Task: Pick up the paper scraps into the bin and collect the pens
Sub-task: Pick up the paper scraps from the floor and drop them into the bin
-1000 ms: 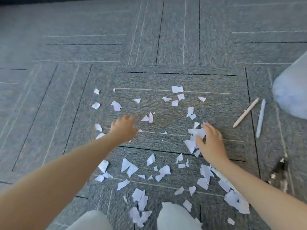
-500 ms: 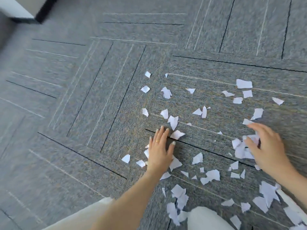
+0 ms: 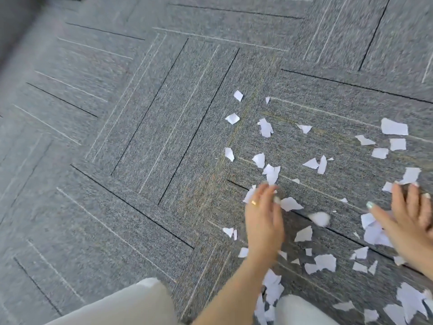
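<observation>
Several white paper scraps lie scattered on the grey carpet, the largest (image 3: 394, 126) at the far right. My left hand (image 3: 263, 221), wearing a ring, lies flat on the carpet with fingers close together, touching scraps at its fingertips (image 3: 271, 174); one scrap (image 3: 290, 204) sits just right of it. A blurred scrap (image 3: 319, 218) lies between my hands. My right hand (image 3: 410, 219) is spread flat at the right edge, its thumb and palm over a small heap of scraps (image 3: 375, 233). No pens and no bin are in view.
The carpet tiles (image 3: 140, 137) stretch bare to the left and far side. My knees in light trousers (image 3: 131, 303) (image 3: 297, 310) are at the bottom edge, with more scraps (image 3: 271, 289) between them and at the bottom right.
The view has swung left, so the pens and the white bin left the frame. My left hand slid right across the scraps. My right hand flattened and spread over its heap.
</observation>
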Motion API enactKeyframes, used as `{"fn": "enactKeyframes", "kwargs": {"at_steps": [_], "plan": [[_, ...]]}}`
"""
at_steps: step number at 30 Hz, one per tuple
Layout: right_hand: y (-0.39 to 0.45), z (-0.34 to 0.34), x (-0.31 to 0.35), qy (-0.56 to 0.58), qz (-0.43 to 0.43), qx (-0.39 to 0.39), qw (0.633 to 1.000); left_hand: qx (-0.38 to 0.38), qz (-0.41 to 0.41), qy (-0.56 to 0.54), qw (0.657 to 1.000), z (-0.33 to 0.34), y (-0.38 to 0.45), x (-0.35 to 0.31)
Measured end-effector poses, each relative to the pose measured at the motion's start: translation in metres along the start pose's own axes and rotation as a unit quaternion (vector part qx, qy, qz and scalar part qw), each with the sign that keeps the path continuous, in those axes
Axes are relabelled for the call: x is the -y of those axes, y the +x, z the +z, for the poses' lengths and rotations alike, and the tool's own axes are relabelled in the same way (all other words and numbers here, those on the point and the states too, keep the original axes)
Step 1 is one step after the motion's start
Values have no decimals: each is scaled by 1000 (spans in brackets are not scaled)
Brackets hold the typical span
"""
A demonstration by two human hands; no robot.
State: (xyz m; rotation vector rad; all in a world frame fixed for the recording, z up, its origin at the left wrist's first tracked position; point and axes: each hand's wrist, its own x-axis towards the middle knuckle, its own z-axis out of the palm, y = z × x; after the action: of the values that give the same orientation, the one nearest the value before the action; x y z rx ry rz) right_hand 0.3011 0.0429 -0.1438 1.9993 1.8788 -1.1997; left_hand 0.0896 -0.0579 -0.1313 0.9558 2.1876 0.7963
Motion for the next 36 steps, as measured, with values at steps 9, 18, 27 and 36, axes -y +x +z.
{"fn": "enactKeyframes", "kwargs": {"at_steps": [9,18,27,36], "plan": [[-8,-11,14,-12,5,51,999,29,40,144,988,-31,76,7],[-4,-16,11,-8,39,103,994,-54,-60,184,980,-56,229,-23],[-5,-29,28,-57,64,156,984,10,115,130,985,-43,196,-36],[-4,-35,30,-99,70,199,972,82,65,140,985,-42,212,-41]]}}
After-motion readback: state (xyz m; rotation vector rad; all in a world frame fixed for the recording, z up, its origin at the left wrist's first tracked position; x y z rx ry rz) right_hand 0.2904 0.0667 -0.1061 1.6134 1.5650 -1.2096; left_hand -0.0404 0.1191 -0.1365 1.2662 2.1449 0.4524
